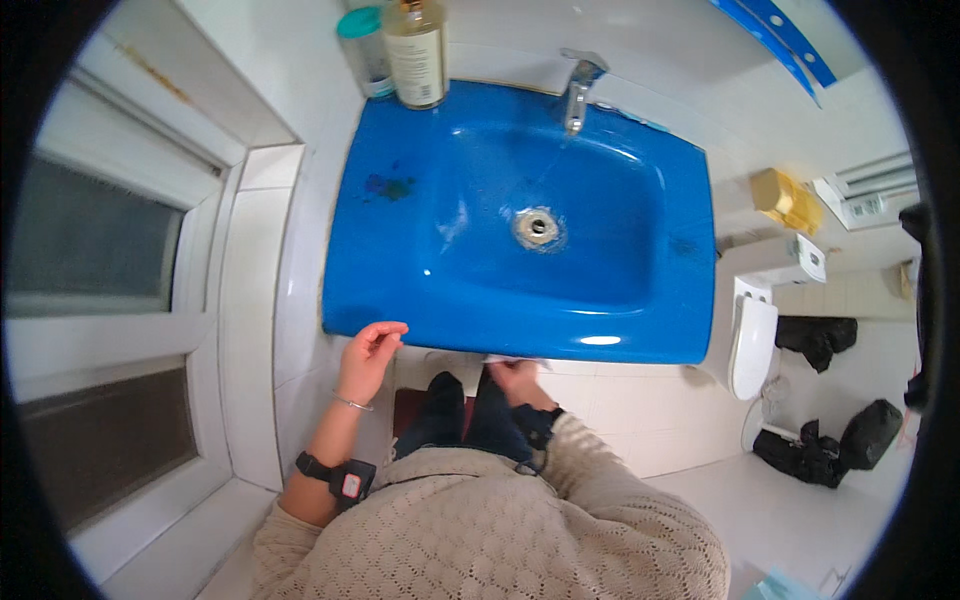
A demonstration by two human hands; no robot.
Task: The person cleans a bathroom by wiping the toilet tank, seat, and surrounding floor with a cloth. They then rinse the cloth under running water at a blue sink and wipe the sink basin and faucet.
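Note:
A blue washbasin (390,290) with a chrome tap (577,95) and a round metal drain (538,228) fills the space before me. The basin is wet around the drain. My left hand (368,360) hovers at the front left edge, its fingers loosely bent and nothing seen in them. Just under the front rim, my right hand (515,383) is closed on a thin white cloth-like piece (516,361), mostly hidden by the hand and the basin edge. Dark green and blue stains (390,187) mark the left ledge.
A pump bottle (418,60) and a clear container with a teal lid (366,50) stand on the back left corner. A white-framed window (115,340) is at left. To the right are a white toilet (753,345), a yellow package (785,200) and black bags (815,450).

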